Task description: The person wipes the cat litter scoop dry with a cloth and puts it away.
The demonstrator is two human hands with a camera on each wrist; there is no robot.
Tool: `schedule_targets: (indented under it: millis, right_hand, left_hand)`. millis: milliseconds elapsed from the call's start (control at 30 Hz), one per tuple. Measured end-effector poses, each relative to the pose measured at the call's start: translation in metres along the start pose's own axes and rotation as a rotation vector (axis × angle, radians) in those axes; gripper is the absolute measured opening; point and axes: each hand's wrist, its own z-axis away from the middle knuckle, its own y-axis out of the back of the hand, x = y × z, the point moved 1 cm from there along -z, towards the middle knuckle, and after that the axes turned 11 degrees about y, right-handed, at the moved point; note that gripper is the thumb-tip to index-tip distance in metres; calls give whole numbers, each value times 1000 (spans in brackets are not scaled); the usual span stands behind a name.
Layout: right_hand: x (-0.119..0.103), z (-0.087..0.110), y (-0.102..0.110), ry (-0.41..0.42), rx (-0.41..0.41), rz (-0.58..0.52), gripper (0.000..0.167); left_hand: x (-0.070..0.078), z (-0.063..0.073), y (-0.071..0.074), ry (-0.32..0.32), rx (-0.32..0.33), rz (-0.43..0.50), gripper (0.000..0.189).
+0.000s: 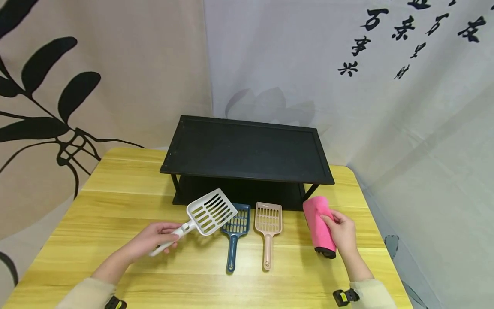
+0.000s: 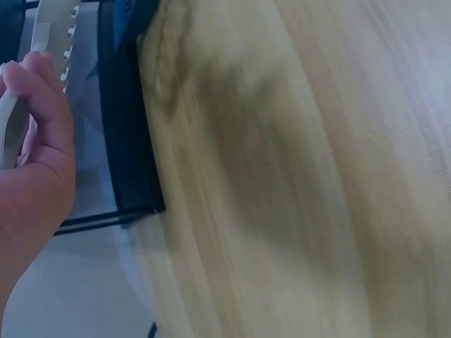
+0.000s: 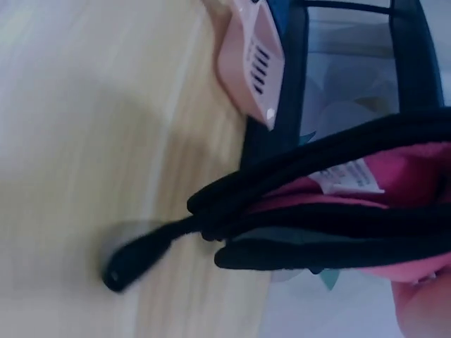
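Observation:
My left hand [image 1: 154, 240] grips the handle of a white litter scoop [image 1: 206, 214], holding it raised above the table at a tilt. Its slotted head overlaps part of a blue litter scoop [image 1: 232, 251] lying below. Beside that lies a beige-pink litter scoop [image 1: 268, 240], handle toward me. At the right, my right hand [image 1: 344, 234] pinches a folded pink cloth [image 1: 317, 216] with black edging. The right wrist view shows the cloth's layers, a white label [image 3: 350, 177] and a black loop [image 3: 148, 253]. In the left wrist view, only part of the white scoop shows.
Behind the scoops stands a black two-tier rack [image 1: 247, 150] on the wooden table [image 1: 115, 206]. Both flat scoops have their heads close to its lower front edge. A printed curtain [image 1: 270, 56] hangs behind the table.

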Motion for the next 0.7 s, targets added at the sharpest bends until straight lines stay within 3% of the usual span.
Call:
schedule_targets:
  millis: [300, 700]
  right_hand:
    - [-30, 7, -6, 40, -69, -15, 26]
    - [-72, 13, -36, 221, -160, -28, 24]
  left_hand:
    - [21, -10, -4, 18, -33, -22, 58]
    - [44, -28, -19, 35, -54, -62, 57]
